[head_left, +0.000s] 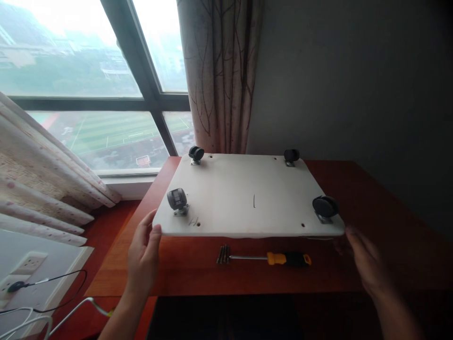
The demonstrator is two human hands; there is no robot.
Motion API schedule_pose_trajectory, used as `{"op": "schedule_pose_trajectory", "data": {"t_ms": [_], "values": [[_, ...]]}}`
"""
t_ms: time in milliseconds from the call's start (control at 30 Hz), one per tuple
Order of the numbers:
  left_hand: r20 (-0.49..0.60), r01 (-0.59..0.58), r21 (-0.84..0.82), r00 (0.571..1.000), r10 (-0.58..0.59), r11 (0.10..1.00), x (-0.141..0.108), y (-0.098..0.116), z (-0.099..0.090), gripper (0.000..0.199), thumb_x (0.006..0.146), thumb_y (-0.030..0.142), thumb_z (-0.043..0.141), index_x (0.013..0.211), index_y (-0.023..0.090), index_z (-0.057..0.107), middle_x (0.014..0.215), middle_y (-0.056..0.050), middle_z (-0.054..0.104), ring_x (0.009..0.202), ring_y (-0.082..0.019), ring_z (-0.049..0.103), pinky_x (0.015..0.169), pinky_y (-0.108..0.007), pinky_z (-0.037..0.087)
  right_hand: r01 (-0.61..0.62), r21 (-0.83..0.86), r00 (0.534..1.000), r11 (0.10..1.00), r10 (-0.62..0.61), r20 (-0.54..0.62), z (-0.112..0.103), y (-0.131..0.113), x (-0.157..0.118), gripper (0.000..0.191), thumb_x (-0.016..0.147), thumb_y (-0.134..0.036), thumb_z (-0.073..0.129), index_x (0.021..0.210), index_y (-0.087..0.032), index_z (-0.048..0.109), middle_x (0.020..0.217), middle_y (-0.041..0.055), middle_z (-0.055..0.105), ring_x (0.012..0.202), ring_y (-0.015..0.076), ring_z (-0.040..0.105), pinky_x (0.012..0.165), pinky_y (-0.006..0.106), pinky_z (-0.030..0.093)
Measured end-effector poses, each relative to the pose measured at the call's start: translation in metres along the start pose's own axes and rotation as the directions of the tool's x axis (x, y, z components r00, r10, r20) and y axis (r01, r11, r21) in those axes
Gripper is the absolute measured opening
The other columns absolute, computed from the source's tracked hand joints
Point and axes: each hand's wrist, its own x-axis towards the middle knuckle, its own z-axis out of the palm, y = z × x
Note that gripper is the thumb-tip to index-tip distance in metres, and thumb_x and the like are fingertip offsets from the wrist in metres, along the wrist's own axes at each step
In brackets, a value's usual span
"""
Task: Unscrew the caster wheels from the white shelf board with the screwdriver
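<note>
A white rectangular board with rounded corners has its wheeled side facing up. Black caster wheels stand at its corners, among them the near left caster and the near right caster. My left hand grips the near left corner, thumb at the front edge. At the near right corner my right hand holds the edge, its fingers partly hidden in shadow. In front of the board lie a yellow and black screwdriver and several screws by its tip.
The reddish-brown wooden table bears everything. Behind it are a grey wall and a patterned curtain. A window is at the left. Cables and a wall socket sit at lower left.
</note>
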Motion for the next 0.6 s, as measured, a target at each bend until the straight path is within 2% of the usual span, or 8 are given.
{"op": "schedule_pose_trajectory", "data": {"t_ms": [133, 300, 467, 600], "values": [[0.043, -0.002, -0.034, 0.999, 0.004, 0.999, -0.001, 0.006, 0.007, 0.054, 0.095, 0.058, 0.051, 0.134, 0.021, 0.059, 0.138, -0.009, 0.061, 0.139, -0.033, 0.048, 0.118, -0.046, 0.035, -0.085, 0.187, 0.996, 0.979, 0.085, 0.009, 0.014, -0.004, 0.004, 0.048, 0.083, -0.061, 0.069, 0.11, -0.022, 0.069, 0.086, 0.0025, 0.068, 0.066, 0.015, 0.059, 0.051, 0.025, 0.05], [0.029, 0.04, -0.116, 0.999, -0.037, 0.992, -0.003, 0.008, 0.01, 0.056, 0.093, 0.055, 0.06, 0.137, 0.02, 0.059, 0.14, -0.01, 0.061, 0.14, -0.033, 0.047, 0.119, -0.047, 0.035, -0.106, 0.309, 0.994, 0.945, 0.103, 0.026, 0.018, -0.015, 0.003, 0.052, 0.076, -0.054, 0.078, 0.117, -0.022, 0.07, 0.088, 0.0007, 0.066, 0.062, 0.0106, 0.052, 0.048, 0.021, 0.044], [0.011, 0.069, -0.209, 0.998, -0.068, 0.975, 0.002, 0.007, 0.01, 0.053, 0.09, 0.049, 0.066, 0.134, 0.02, 0.063, 0.135, -0.008, 0.065, 0.134, -0.032, 0.053, 0.118, -0.045, 0.039, -0.124, 0.29, 0.991, 0.949, 0.105, 0.083, 0.016, -0.023, 0.004, 0.056, 0.077, -0.052, 0.079, 0.124, -0.024, 0.068, 0.088, 0.0001, 0.063, 0.066, 0.0111, 0.052, 0.05, 0.02, 0.045], [-0.004, 0.104, -0.317, 0.994, -0.111, 0.943, 0.018, 0.0, 0.01, 0.055, 0.084, 0.044, 0.073, 0.132, 0.018, 0.064, 0.127, -0.008, 0.069, 0.127, -0.032, 0.059, 0.116, -0.046, 0.04, -0.135, 0.194, 0.977, 0.972, 0.099, 0.188, 0.02, -0.032, 0.007, 0.066, 0.078, -0.057, 0.077, 0.133, -0.023, 0.063, 0.086, 0.0015, 0.063, 0.068, 0.0136, 0.054, 0.052, 0.023, 0.046]]}}
